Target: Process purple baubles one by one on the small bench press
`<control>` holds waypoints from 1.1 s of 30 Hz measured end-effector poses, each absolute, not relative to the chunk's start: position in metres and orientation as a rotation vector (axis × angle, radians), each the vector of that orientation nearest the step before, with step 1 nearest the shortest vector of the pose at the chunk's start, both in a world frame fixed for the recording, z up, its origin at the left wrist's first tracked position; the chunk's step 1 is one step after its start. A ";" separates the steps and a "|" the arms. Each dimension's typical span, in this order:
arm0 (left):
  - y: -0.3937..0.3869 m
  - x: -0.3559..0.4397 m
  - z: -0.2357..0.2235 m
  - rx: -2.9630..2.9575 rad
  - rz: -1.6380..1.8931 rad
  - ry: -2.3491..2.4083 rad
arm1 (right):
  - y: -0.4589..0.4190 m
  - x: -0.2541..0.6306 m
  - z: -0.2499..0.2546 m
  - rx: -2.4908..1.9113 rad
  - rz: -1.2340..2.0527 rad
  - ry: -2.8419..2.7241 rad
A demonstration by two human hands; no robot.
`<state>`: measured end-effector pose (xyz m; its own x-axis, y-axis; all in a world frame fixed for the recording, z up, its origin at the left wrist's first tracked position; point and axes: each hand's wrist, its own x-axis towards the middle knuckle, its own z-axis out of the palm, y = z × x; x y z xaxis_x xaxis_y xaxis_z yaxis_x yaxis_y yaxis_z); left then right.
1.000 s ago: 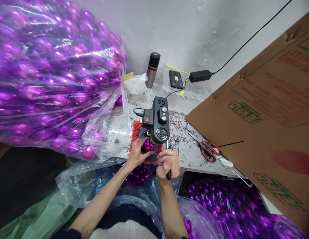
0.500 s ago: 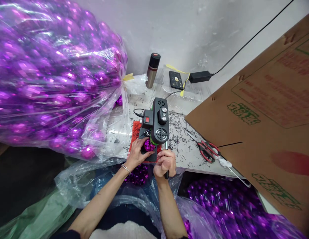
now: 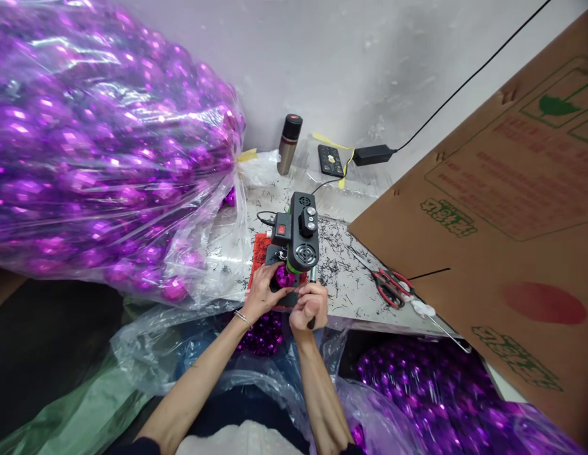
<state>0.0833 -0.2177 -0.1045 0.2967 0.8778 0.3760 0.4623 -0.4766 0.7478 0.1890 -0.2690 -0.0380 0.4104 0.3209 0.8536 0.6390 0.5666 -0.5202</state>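
Note:
Under the head of a small black bench press [image 3: 304, 230] sits a shiny purple bauble [image 3: 285, 277]. My left hand [image 3: 264, 292] holds the bauble, thumb on its near side and fingers on its left. To the right, my right hand [image 3: 309, 306] is wrapped round the press's lever handle [image 3: 311, 323], whose black grip end points down toward me. A red mat [image 3: 258, 253] lies beneath the press base. The top of the bauble is partly hidden by the press head.
A large clear bag of purple baubles [image 3: 108, 164] fills the left. Red-handled scissors [image 3: 392, 287] lie beside a cardboard box [image 3: 502, 221] on the right. Behind the press are a flask [image 3: 289, 145], a phone [image 3: 330, 160] and a power adapter [image 3: 373, 155]. Black scraps litter the table [image 3: 341, 284].
The camera view has shifted slightly. My left hand stays on the bauble and my right hand keeps its grip on the lever, with little visible movement.

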 end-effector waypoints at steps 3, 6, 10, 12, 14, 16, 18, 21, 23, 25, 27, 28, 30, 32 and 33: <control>-0.214 0.086 -0.103 2.039 1.078 1.187 | -0.271 0.189 -0.036 -1.035 -0.232 -1.181; -0.215 0.086 -0.100 2.035 1.075 1.171 | -0.275 0.190 -0.013 -1.085 -0.140 -1.113; -0.234 0.072 -0.096 2.103 1.085 1.091 | -0.282 0.194 0.027 -1.194 -0.018 -1.141; -0.243 0.058 -0.092 2.147 1.087 1.066 | -0.284 0.196 0.036 -1.186 -0.009 -1.171; -0.242 0.040 -0.085 2.162 1.070 1.125 | -0.285 0.196 0.034 -1.176 -0.037 -1.199; -0.225 0.020 -0.077 2.144 1.033 1.283 | -0.285 0.195 0.027 -1.175 -0.075 -1.205; -0.195 0.001 -0.069 2.108 0.980 1.468 | -0.285 0.193 0.020 -1.174 -0.097 -1.197; -0.144 -0.023 -0.060 2.068 0.916 1.641 | -0.284 0.192 0.015 -1.165 -0.110 -1.198; -0.116 -0.033 -0.056 2.050 0.841 1.787 | -0.283 0.193 0.015 -1.158 -0.119 -1.206; -0.096 -0.036 -0.050 2.057 0.769 1.899 | -0.282 0.193 0.015 -1.149 -0.130 -1.206; -0.080 -0.035 -0.042 2.099 0.717 1.929 | -0.281 0.192 0.016 -1.146 -0.135 -1.199; -0.074 -0.032 -0.037 2.132 0.695 1.922 | -0.281 0.191 0.016 -1.145 -0.137 -1.196; -0.063 -0.026 -0.028 2.194 0.636 1.908 | -0.280 0.190 0.017 -1.145 -0.152 -1.189; -0.052 -0.018 -0.019 2.228 0.561 1.916 | -0.280 0.189 0.017 -1.149 -0.175 -1.192; -0.046 -0.015 -0.016 2.228 0.527 1.928 | -0.280 0.189 0.017 -1.146 -0.185 -1.197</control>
<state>-0.0151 -0.0459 -0.0160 0.1129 0.9798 0.1651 0.9277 -0.1635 0.3357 0.1894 -0.2801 0.0166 0.4216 0.4306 0.7980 0.6514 0.4684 -0.5969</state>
